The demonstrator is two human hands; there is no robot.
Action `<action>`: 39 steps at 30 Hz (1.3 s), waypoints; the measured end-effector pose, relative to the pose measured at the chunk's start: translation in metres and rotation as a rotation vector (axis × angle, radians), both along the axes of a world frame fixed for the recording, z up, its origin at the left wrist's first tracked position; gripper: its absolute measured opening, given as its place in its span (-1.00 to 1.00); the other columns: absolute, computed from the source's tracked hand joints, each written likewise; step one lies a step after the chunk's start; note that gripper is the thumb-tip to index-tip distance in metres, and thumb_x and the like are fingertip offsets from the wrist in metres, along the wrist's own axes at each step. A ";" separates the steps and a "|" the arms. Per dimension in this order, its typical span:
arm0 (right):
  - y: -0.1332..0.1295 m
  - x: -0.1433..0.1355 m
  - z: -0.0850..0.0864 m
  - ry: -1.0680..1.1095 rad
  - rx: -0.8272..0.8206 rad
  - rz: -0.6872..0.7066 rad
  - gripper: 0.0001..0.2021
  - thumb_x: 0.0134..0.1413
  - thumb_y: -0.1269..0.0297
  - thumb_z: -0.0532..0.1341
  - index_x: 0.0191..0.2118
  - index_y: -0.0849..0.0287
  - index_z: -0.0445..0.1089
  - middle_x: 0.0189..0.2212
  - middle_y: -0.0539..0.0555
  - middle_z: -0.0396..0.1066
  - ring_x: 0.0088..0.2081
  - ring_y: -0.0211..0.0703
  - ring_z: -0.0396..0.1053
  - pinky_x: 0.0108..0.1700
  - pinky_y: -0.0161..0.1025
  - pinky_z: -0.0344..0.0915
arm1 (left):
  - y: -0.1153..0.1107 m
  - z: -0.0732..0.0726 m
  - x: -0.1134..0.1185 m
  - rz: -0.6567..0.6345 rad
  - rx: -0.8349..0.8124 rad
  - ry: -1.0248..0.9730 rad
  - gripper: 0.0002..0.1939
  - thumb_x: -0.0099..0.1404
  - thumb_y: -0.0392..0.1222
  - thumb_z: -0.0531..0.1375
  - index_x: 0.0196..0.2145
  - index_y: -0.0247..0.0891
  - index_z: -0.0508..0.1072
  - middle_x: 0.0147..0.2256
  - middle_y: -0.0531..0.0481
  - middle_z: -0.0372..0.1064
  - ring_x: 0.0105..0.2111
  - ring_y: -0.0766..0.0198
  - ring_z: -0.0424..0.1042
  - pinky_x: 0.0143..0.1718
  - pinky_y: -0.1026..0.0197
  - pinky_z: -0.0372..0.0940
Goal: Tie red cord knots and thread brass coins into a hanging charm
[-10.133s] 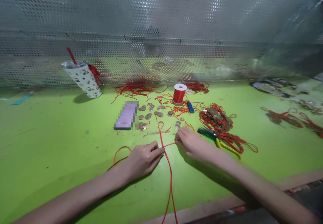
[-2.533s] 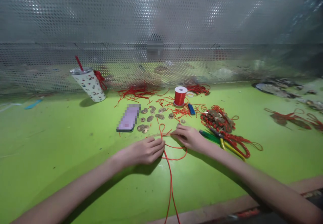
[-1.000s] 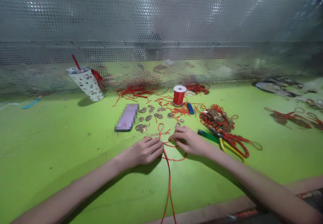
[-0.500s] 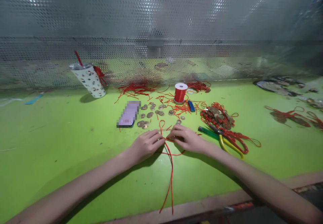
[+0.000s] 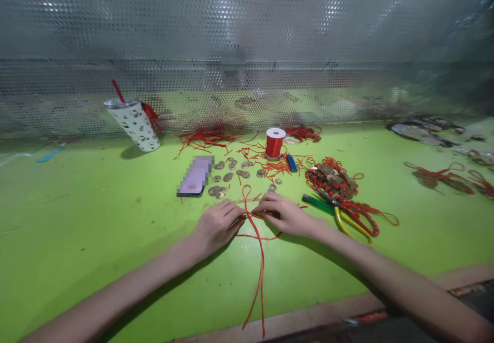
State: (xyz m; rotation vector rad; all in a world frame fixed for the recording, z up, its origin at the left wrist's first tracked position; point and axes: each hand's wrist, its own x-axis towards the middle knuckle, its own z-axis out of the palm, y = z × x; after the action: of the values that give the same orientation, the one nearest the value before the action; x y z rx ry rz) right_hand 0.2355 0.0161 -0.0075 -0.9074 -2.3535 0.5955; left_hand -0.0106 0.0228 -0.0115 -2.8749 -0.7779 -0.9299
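The left hand (image 5: 219,223) and right hand (image 5: 283,215) pinch the red cord (image 5: 263,253) between them, at 9 and 3 o'clock; its loop (image 5: 247,186) points to 12, 2 tails (image 5: 263,302) to 6. Apparently knotting; the next move calls for even tension.

On the flat green table (image 5: 77,193), round brown metal coins (image 5: 228,177) lie right of a rectangular purple phone (image 5: 196,174) and behind a looped red cord (image 5: 262,254).

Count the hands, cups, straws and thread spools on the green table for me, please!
Hands: 2 (left hand, right hand)
Cups: 1 (white patterned cup)
Straws: 1 (red straw)
Spools: 1 (red thread spool)
Total: 5
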 end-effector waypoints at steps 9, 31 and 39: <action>0.000 0.003 0.004 0.010 -0.007 -0.032 -0.83 0.31 0.44 0.14 -0.07 0.23 0.45 -0.18 0.18 0.52 -0.14 -0.07 0.42 -0.05 -0.11 0.38 | -0.002 -0.005 0.003 0.018 -0.077 0.010 -0.81 0.50 -0.27 0.05 -0.21 -0.33 0.45 -0.35 -0.09 0.49 -0.36 0.19 0.46 -0.37 0.17 0.38; -0.034 0.043 0.004 -0.411 0.164 -0.216 -0.84 0.37 0.34 0.06 -0.29 0.16 0.29 -0.30 0.17 0.36 -0.25 0.01 0.28 -0.16 -0.03 0.30 | -0.032 0.018 -0.054 0.074 -0.736 -0.274 -0.87 0.33 -0.30 0.18 -0.18 -0.23 0.50 -0.32 -0.03 0.54 -0.35 0.22 0.59 -0.31 0.17 0.57; -0.035 0.041 0.022 0.006 -0.233 -0.249 -0.86 0.35 0.32 0.08 -0.12 0.13 0.38 -0.25 0.14 0.52 -0.30 -0.09 0.44 -0.26 -0.17 0.40 | -0.032 0.029 -0.045 -0.063 -0.767 -0.270 -0.73 0.35 -0.45 0.05 -0.20 -0.27 0.52 -0.25 -0.16 0.58 -0.32 0.22 0.61 -0.33 0.19 0.56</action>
State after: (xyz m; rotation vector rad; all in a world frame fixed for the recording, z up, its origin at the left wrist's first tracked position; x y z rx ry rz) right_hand 0.2767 -0.0185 0.0149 -1.2769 -2.1500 0.7778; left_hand -0.0557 -0.0090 0.0180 -3.4536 -1.3228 -1.2747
